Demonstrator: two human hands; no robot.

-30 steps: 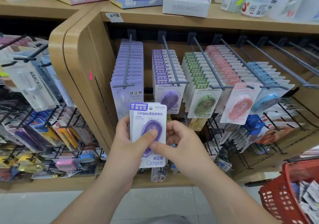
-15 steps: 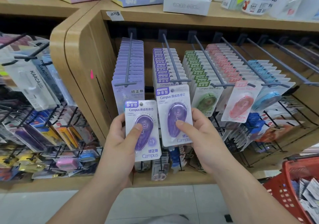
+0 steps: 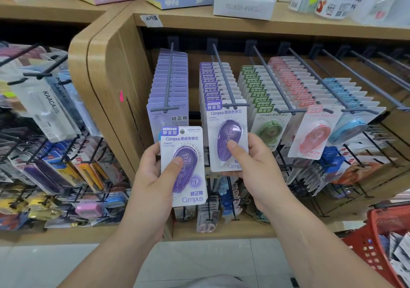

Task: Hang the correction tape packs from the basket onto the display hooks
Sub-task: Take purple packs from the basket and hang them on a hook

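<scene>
Right grip [image 3: 250,165] pinches a purple pack [image 3: 228,137], thumb on the blister, top edge right at the hook [image 3: 224,81] tip. I'd keep it square and slide it straight back. Left grip [image 3: 150,176] is curled round the next pack [image 3: 184,165], just beside it.

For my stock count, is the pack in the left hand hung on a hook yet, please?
Not hung: the left hand grips the pack, its hang hole empty.
</scene>
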